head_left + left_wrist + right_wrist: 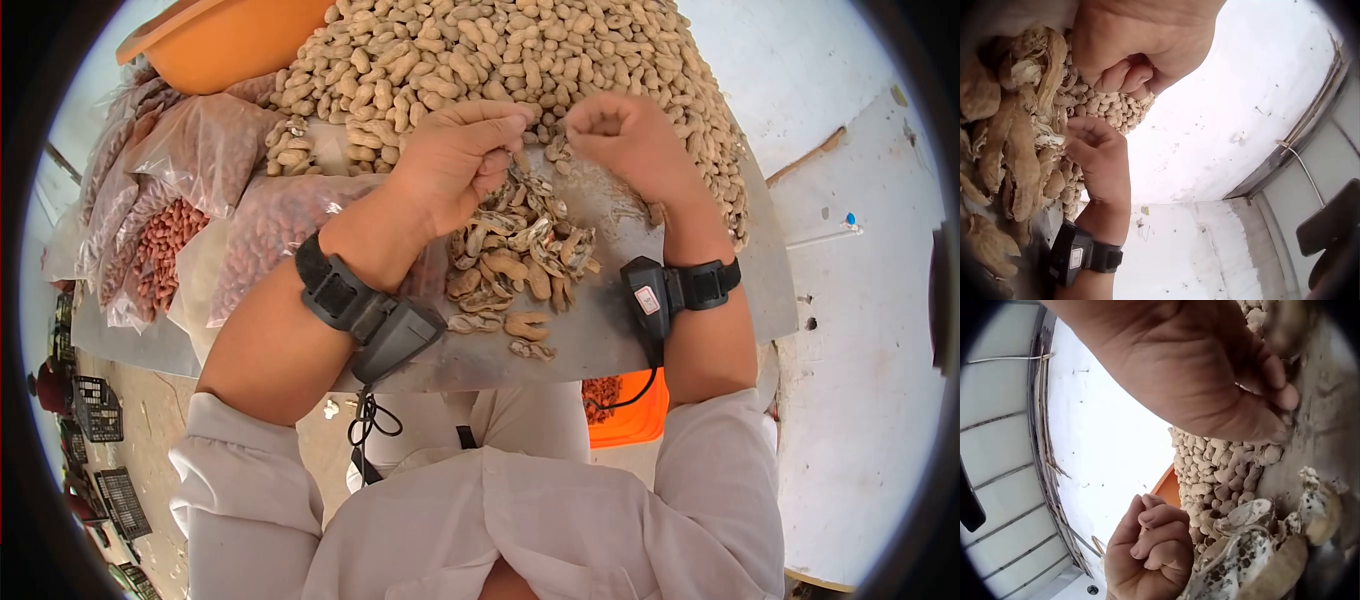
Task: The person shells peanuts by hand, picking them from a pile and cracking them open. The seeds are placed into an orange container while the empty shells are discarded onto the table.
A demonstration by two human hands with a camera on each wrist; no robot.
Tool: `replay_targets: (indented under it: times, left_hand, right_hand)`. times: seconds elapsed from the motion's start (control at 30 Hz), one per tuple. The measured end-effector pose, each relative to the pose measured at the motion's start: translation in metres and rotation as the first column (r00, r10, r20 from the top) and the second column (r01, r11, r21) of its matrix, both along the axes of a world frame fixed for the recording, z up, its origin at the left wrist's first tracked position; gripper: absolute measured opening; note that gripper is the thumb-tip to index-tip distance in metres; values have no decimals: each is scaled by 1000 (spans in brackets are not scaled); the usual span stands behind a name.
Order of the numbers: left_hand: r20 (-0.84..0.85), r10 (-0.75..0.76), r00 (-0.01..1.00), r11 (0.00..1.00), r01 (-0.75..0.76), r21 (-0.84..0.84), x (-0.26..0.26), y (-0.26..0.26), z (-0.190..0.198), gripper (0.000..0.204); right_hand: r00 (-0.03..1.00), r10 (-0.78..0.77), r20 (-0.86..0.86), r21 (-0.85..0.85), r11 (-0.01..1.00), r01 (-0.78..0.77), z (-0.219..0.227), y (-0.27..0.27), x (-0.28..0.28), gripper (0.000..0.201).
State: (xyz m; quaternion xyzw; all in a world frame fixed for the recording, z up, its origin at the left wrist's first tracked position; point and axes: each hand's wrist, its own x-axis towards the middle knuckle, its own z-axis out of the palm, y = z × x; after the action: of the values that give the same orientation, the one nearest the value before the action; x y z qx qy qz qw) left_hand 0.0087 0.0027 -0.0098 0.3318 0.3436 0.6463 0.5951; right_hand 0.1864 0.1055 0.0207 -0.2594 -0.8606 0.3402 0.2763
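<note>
My left hand (pixel 455 165) is raised over a small heap of split peanut shells (pixel 525 240), its fingers curled and its thumb against the index finger. From the right wrist view the same left hand (pixel 1150 547) looks closed, with nothing showing between the fingertips. At the near edge of a big pile of unshelled peanuts (pixel 520 50), my right hand (pixel 640 145) bends its fingers toward the thumb. Its fingertips (pixel 1282 397) come down close to the tabletop; I cannot tell whether they pinch anything. Several shells (pixel 1241 562) lie split, showing pale, dark-spotted insides.
Clear plastic bags (pixel 200 150) of red peanut kernels (pixel 172 250) lie on the left of the metal tabletop (pixel 600 340). Behind them stands an orange basin (pixel 225 50). An orange container (pixel 640 410) sits below the table's front edge. A white wall (pixel 860 400) bounds the right.
</note>
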Motion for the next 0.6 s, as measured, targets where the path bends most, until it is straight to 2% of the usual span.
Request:
replay_targets:
  times: [0.03, 0.13, 0.23, 0.33, 0.43, 0.53, 0.6]
  left_hand:
    - [-47, 21, 999, 1000, -20, 1, 1, 0, 0, 14]
    - [-107, 43, 993, 999, -39, 37, 7, -4, 2, 19]
    - [-139, 72, 988, 995, -63, 72, 9, -4, 3, 22]
    - [-154, 117, 981, 989, -102, 104, 10, -3, 2, 22]
    - [-250, 150, 957, 979, -109, 170, 12, -5, 5, 21]
    - [-271, 123, 955, 975, -66, 212, 9, -6, 4, 19]
    - [-286, 126, 950, 972, -60, 229, 10, -8, 6, 15]
  right_hand:
    - [982, 8, -190, -151, 988, -37, 0, -3, -2, 16]
    - [923, 99, -371, -171, 970, -172, 2, -11, -7, 17]
    - [929, 115, -351, -122, 979, -167, 1, -19, -14, 17]
    - [932, 156, -326, 97, 987, -131, -2, -22, -17, 17]
    - [907, 203, -368, 102, 979, -178, -3, -22, -18, 18]
    - [896, 248, -369, 56, 968, -245, -1, -22, -18, 20]
    - [867, 268, -421, -70, 943, -325, 0, -25, -18, 21]
